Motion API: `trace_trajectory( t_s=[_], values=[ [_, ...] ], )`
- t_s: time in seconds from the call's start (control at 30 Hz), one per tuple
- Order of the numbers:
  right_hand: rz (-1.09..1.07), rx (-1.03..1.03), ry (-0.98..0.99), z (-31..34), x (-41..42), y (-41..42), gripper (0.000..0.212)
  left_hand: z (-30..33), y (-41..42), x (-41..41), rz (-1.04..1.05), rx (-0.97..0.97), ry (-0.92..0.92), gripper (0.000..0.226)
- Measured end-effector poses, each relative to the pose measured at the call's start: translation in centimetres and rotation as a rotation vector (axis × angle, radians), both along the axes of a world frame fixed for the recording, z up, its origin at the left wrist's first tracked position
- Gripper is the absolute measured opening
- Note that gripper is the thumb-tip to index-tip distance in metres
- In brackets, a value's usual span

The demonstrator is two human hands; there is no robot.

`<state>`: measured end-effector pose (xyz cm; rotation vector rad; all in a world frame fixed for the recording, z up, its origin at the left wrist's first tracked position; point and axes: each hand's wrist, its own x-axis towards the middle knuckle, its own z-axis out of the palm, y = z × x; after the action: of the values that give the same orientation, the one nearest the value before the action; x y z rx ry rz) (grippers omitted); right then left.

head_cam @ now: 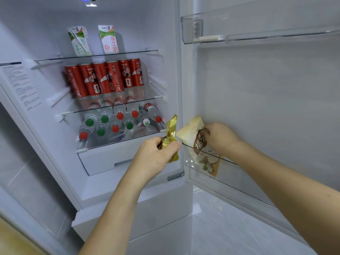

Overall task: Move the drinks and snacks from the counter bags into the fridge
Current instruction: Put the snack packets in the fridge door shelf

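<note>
The left hand (156, 153) has its fingers and thumb curled round a gold pack (172, 137), just in front of the open fridge. The pack looks light and crinkly, so a soft squeeze around its middle should do. The foil may be slippery, and a hard squeeze could crush what is inside.

Behind it the shelves are full. Two milk cartons (108, 39) stand on top, red cans (104, 78) stand in a row below, and water bottles (117, 122) lie on their sides under that.

The right hand (219, 138) pinches the side of a tan pack (199, 142) near its top. The bottom of this pack is already down inside the clear door bin (239, 179); the top sticks up above the rim. It looks soft and light too, more like a puffy bag. Holding it near the top edge seems best, so it can slide down without bending. I think it may lean or flop over once let go.
</note>
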<state>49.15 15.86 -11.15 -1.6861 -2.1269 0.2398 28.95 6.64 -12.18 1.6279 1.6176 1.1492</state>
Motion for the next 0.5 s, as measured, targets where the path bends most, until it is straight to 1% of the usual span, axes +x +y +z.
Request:
trace_trajectory(
  t_s=[0.1,0.17,0.2,0.27,0.3,0.37,0.4,0.5],
  values=[
    [-0.113,-0.063,-0.045,0.5,0.9,-0.1,0.031,0.6,-0.2,0.0,0.002,0.017,0.006,0.047],
    [-0.184,-0.062,-0.012,0.8,1.7,-0.1,0.038,1.2,-0.2,0.3,-0.006,0.038,0.014,0.047],
    [-0.187,-0.069,0.019,0.7,2.0,-0.2,0.037,1.5,-0.2,0.5,-0.017,0.049,0.015,0.048],
    [-0.131,-0.122,0.135,0.5,2.1,-0.3,0.019,2.0,0.0,1.3,-0.043,0.067,0.012,0.048],
    [-0.1,-0.155,0.218,0.3,2.0,-0.3,0.015,2.2,0.0,1.6,-0.053,0.073,0.013,0.047],
    [-0.051,-0.227,0.346,0.0,1.8,-0.5,0.021,2.4,0.1,2.2,-0.069,0.085,0.025,0.044],
    [-0.032,-0.246,0.358,-0.1,1.7,-0.6,0.023,2.4,0.1,2.4,-0.072,0.087,0.038,0.043],
    [-0.032,-0.224,0.253,-0.4,1.6,-0.7,0.033,2.1,0.2,2.4,-0.056,0.08,0.056,0.042]
  ],
)
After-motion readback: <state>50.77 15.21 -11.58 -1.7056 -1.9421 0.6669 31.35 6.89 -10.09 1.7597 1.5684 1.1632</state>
